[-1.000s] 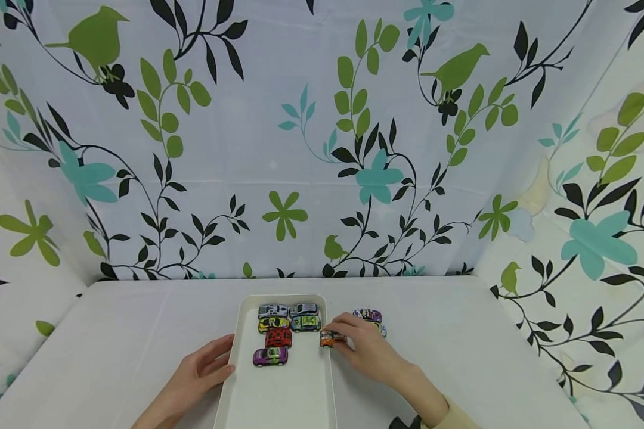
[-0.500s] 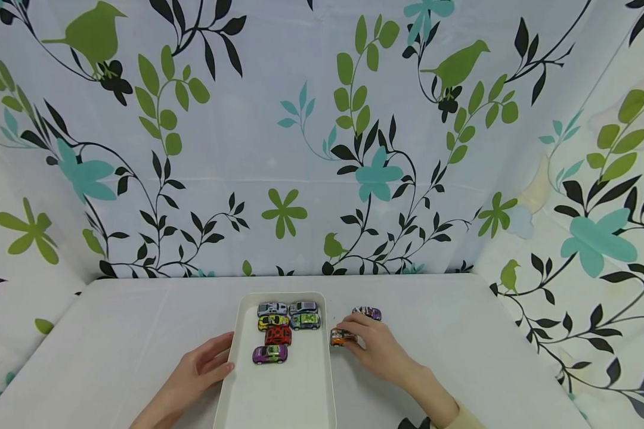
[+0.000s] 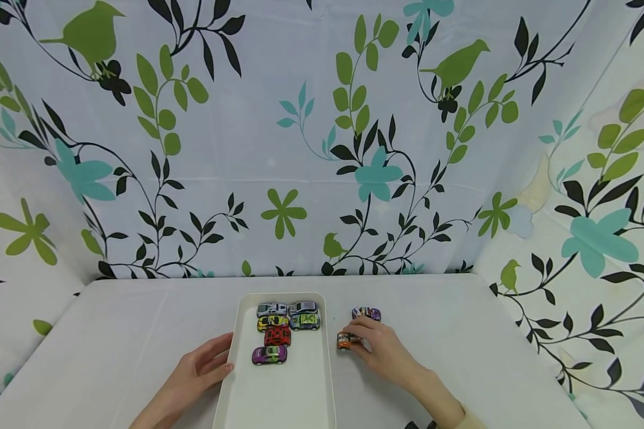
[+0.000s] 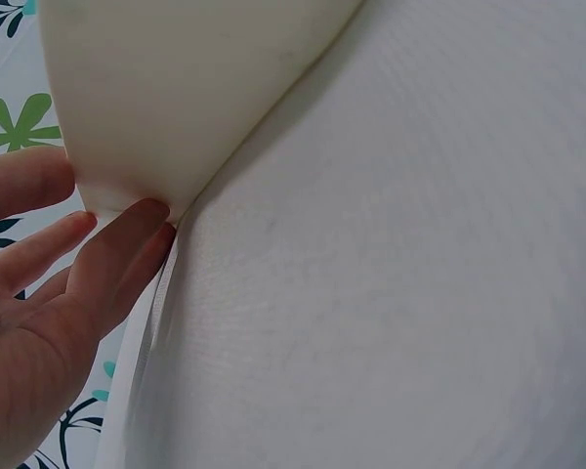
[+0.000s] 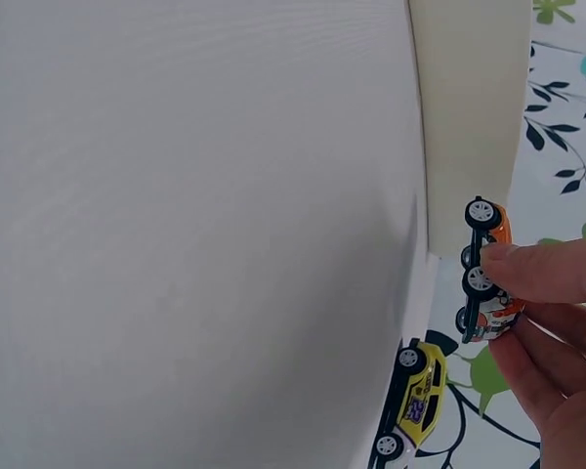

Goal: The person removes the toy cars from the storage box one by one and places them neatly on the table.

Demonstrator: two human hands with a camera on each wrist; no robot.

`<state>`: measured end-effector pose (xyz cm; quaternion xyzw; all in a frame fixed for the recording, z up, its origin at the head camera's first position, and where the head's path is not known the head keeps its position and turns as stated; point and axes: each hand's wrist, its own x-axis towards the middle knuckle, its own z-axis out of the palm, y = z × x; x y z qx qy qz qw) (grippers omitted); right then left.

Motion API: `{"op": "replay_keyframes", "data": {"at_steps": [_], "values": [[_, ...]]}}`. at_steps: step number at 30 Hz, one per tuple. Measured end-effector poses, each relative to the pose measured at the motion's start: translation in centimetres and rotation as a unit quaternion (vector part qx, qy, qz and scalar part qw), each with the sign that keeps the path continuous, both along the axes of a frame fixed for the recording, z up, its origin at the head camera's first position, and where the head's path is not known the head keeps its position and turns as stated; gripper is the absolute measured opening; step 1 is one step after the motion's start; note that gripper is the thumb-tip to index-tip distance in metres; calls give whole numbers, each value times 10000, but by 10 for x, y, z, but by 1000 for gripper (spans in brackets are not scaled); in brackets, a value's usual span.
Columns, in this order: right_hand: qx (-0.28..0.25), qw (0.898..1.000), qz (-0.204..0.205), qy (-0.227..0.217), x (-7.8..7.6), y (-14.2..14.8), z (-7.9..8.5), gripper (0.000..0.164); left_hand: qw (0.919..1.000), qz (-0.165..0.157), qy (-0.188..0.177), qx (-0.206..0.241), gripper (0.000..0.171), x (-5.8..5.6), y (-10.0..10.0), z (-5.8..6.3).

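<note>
1. The right hand [image 3: 384, 353], at 3 o'clock from the tray's visible middle, pinches an orange car [image 3: 344, 341]. In the right wrist view the thumb presses one side by the wheels and the fingers back the other, a hold that probably stops so small a toy from twisting.
2. That orange car is outside the tray, just beyond its rim between 2 and 3 o'clock. It looks lifted: its wheels show free against the patterned cloth [image 5: 566, 107].
3. The left hand [image 3: 193, 372] is at 9 o'clock, fingers spread, tips against the tray's outer wall and not wrapped round it, presumably to steady it.
4. The tray [image 3: 279, 402] lies on the white table [image 3: 461, 351], its 6 o'clock end cut off by the frame. Two grey cars [image 3: 272, 309] sit side by side towards 12 o'clock, then a yellow car [image 3: 273, 323] and a green car [image 3: 305, 322], then a red car [image 3: 277, 336]; a purple car [image 3: 269, 355] is nearest the person. Such close packing perhaps saves room.
5. A patterned car [image 3: 366, 313] stands on the table at 2 o'clock, partly behind the right hand. The right wrist view shows a yellow-sided car [image 5: 422, 399] at 7 o'clock from the orange one; I cannot tell whether they are the same.
</note>
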<state>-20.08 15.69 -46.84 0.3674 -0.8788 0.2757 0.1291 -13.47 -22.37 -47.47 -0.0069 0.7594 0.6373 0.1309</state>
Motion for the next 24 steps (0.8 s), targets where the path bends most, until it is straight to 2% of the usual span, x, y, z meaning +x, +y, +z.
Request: {"op": "replay_keyframes", "data": {"at_steps": [5,14,24], "values": [[74,9997,-164,-163,1,4,-2,35,9999,-48,99,66,70,0,-1,0],[85,9996,-169,212,0,11,-10,36,10000,42,-7,-60,70,0,0,-2],[115,9994,-286,183,2,18,-10,38,10000,38,36,-51,70,0,1,-2]]}}
